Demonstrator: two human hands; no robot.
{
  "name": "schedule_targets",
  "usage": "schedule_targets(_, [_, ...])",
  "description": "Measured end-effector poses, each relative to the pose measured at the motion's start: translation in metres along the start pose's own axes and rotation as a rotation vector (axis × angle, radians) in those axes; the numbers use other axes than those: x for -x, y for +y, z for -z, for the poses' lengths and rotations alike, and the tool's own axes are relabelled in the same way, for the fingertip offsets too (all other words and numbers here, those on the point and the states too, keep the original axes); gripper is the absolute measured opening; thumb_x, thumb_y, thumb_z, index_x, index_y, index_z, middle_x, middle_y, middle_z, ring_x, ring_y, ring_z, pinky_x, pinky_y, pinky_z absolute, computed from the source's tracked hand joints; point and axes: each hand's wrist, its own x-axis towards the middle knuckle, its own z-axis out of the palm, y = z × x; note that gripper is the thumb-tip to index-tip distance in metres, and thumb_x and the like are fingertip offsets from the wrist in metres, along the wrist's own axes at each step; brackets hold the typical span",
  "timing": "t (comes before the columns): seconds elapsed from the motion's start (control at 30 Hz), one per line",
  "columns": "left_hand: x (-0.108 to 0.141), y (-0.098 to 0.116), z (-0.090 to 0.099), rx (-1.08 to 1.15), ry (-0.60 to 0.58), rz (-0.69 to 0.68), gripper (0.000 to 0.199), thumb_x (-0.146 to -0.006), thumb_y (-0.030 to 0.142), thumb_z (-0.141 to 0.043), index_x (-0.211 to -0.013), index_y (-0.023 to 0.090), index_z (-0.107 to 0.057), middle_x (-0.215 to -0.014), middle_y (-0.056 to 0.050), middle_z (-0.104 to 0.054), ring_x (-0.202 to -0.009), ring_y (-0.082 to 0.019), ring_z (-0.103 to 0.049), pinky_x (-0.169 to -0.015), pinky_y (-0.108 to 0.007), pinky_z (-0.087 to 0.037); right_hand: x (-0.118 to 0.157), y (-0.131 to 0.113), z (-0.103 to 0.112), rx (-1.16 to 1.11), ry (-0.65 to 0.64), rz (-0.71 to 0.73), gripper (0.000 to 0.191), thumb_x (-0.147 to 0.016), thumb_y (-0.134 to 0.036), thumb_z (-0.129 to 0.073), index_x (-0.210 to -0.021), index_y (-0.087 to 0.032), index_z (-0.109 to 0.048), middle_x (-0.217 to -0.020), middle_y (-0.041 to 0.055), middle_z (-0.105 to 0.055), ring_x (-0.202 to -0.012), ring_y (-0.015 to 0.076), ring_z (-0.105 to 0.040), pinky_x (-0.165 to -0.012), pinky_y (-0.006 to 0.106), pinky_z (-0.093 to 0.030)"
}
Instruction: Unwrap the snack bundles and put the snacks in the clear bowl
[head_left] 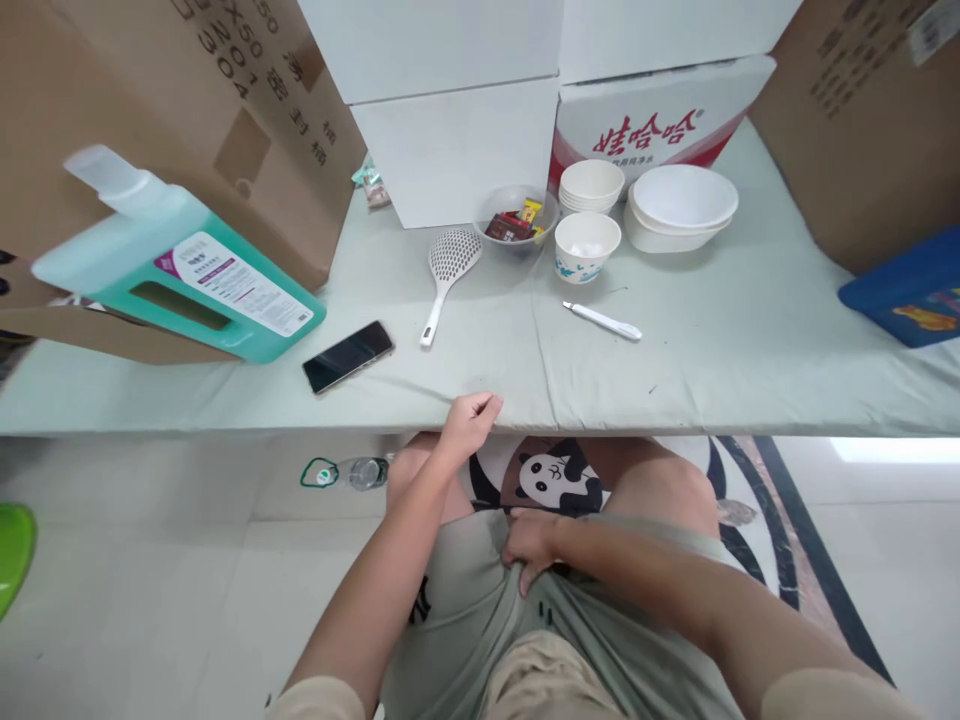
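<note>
My left hand [469,425] is at the front edge of the table, its fingers curled together against the pale green tablecloth [712,370]. A crease in the cloth runs toward it, but what sits between the fingertips is hidden. Lower down, my right hand [534,545] is closed on the grey-green shorts [457,580] over my lap. Nearest to the left hand lie a black-screened phone [349,356] and a white slotted ladle [452,262]. A slim white tool with a metal tip [602,321] rests to the right.
Behind stand a bowl of wrapped snacks [517,240], paper cups [587,248], white oval bowls [684,200] and white boxes [461,150]. A jug of green liquid [195,265] leans at left by a carton [247,130]. A blue pack [911,290] sits right; a clear bottle [367,473] lies below.
</note>
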Motion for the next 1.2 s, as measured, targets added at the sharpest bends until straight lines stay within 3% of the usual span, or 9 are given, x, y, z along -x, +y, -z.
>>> schedule_targets(0.1, [0.000, 0.001, -0.001, -0.003, 0.003, -0.022, 0.049, -0.089, 0.055, -0.052, -0.059, 0.023, -0.028, -0.057, 0.006, -0.024, -0.057, -0.010, -0.027, -0.058, -0.029, -0.021, -0.001, -0.024, -0.003, 0.023, 0.055, -0.102, 0.027, -0.069, -0.039, -0.088, -0.076, -0.016, -0.075, -0.104, 0.0155, -0.079, -0.113, 0.0347, -0.070, -0.107, 0.051, -0.042])
schedule_targets(0.2, [0.001, 0.002, -0.002, -0.010, 0.016, -0.047, 0.049, -0.087, 0.054, -0.051, -0.057, 0.023, -0.028, -0.057, 0.005, -0.025, -0.058, -0.010, -0.027, -0.058, -0.029, -0.021, 0.013, -0.048, -0.001, -0.010, 0.160, -0.238, 0.032, -0.072, -0.040, -0.084, -0.077, -0.009, -0.077, -0.101, 0.0266, -0.077, -0.102, 0.0424, -0.073, -0.091, 0.053, -0.052])
schedule_targets(0.43, [0.005, 0.003, -0.006, 0.022, 0.057, -0.046, 0.049, -0.089, 0.054, -0.050, -0.056, 0.023, -0.032, -0.055, 0.006, -0.028, -0.056, -0.010, -0.028, -0.057, -0.028, -0.022, 0.071, -0.059, 0.049, -0.366, 0.631, -0.149, 0.026, -0.098, -0.029, -0.048, -0.080, -0.019, -0.064, -0.084, 0.0056, -0.075, -0.079, 0.0168, -0.070, -0.073, 0.026, -0.051])
schedule_targets(0.53, [0.008, 0.006, -0.004, 0.057, 0.094, -0.043, 0.047, -0.090, 0.054, -0.049, -0.057, 0.023, -0.036, -0.053, 0.006, -0.031, -0.053, -0.010, -0.031, -0.054, -0.028, -0.025, 0.072, -0.055, 0.069, -0.522, 0.859, -0.144, 0.037, -0.106, -0.032, -0.026, -0.087, -0.020, -0.056, -0.086, 0.0061, -0.072, -0.076, 0.0143, -0.068, -0.071, 0.025, -0.052])
schedule_targets(0.67, [-0.016, 0.024, 0.020, 0.082, 0.284, -0.041, 0.044, -0.099, 0.054, -0.042, -0.067, 0.023, -0.046, -0.054, 0.005, -0.039, -0.052, -0.013, -0.039, -0.054, -0.027, -0.033, 0.065, -0.043, 0.085, -0.803, 1.120, -0.094, 0.026, -0.099, -0.033, -0.037, -0.099, -0.020, -0.060, -0.080, 0.0046, -0.071, -0.070, 0.0154, -0.066, -0.070, 0.029, -0.051])
schedule_targets(0.8, [-0.075, 0.049, 0.057, -0.161, 0.484, -0.138, 0.020, -0.098, 0.020, -0.044, -0.097, 0.021, -0.064, -0.098, -0.006, -0.072, -0.097, -0.019, -0.066, -0.095, -0.032, -0.049, 0.068, -0.035, 0.107, -0.875, 1.174, -0.170, 0.023, -0.091, -0.037, -0.048, -0.097, -0.020, -0.063, -0.077, 0.0045, -0.071, -0.074, 0.0184, -0.067, -0.071, 0.032, -0.049])
schedule_targets(0.87, [-0.100, 0.055, 0.069, -0.447, 0.462, -0.037, 0.027, -0.094, 0.014, -0.052, -0.115, 0.021, -0.067, -0.128, -0.013, -0.069, -0.124, -0.027, -0.062, -0.112, -0.041, -0.045, 0.071, -0.035, 0.124, -0.908, 1.169, -0.192, 0.024, -0.089, -0.041, -0.050, -0.096, -0.021, -0.062, -0.077, 0.0043, -0.070, -0.074, 0.0189, -0.066, -0.069, 0.032, -0.049])
schedule_targets(1.03, [-0.111, 0.047, 0.076, -0.797, 0.260, 0.187, 0.047, -0.096, 0.015, -0.049, -0.141, 0.019, -0.063, -0.138, -0.020, -0.061, -0.127, -0.036, -0.061, -0.110, -0.045, -0.047, 0.062, -0.038, 0.178, -0.859, 1.204, -0.241, 0.024, -0.085, -0.042, -0.052, -0.094, -0.022, -0.061, -0.077, 0.0017, -0.067, -0.071, 0.0171, -0.063, -0.069, 0.032, -0.047])
schedule_targets(1.2, [-0.109, 0.043, 0.077, -0.823, 0.297, 0.287, 0.054, -0.094, 0.015, -0.053, -0.148, 0.020, -0.056, -0.131, -0.021, -0.065, -0.122, -0.037, -0.065, -0.106, -0.044, -0.050, 0.030, -0.026, 0.234, -0.952, 1.318, -0.221, 0.025, -0.078, -0.039, -0.059, -0.096, -0.022, -0.061, -0.101, 0.0042, -0.068, -0.096, 0.0195, -0.066, -0.083, 0.036, -0.053])
